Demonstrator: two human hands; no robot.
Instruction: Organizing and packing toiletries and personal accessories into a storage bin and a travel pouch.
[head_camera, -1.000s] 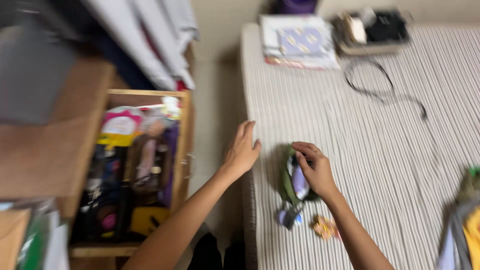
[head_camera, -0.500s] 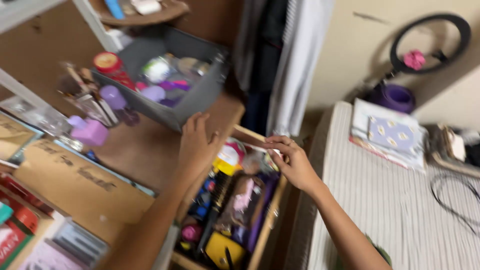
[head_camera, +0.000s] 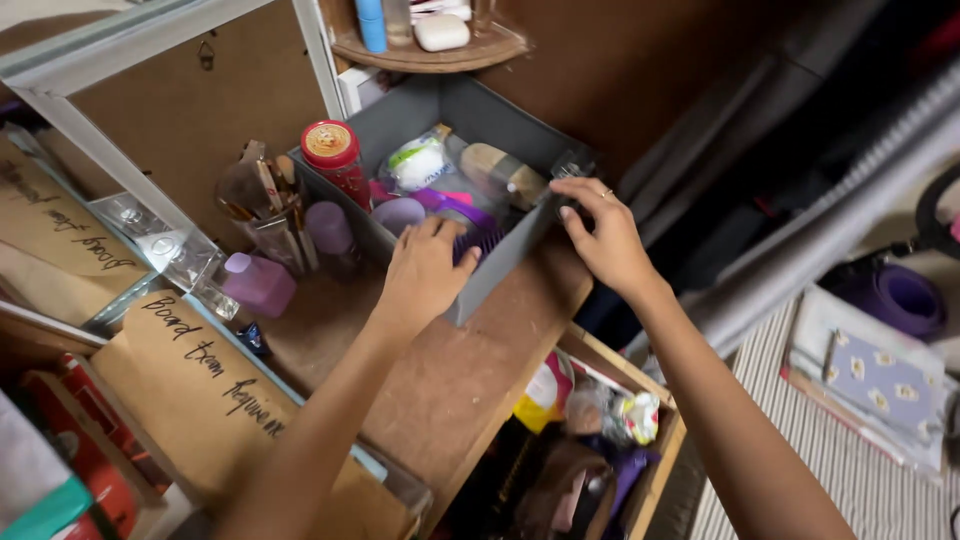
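I am observing both hands now closing on the grey storage box (head_camera: 500, 262) standing on the brown wooden desktop (head_camera: 470, 370), just above the open drawer (head_camera: 600, 470). Half a second ago the left hand (head_camera: 425, 272) was only resting at the box's front edge and the right hand (head_camera: 600, 235) was over the drawer rim; both have since moved onto the box. The left hand's fingers are curling over the front wall, touching it. The right hand's fingers are pinching the right corner of the rim, partly closed on it. A purple comb (head_camera: 480, 243) is lying inside beside the left fingers. In my judgement, the box is being gripped for handling.
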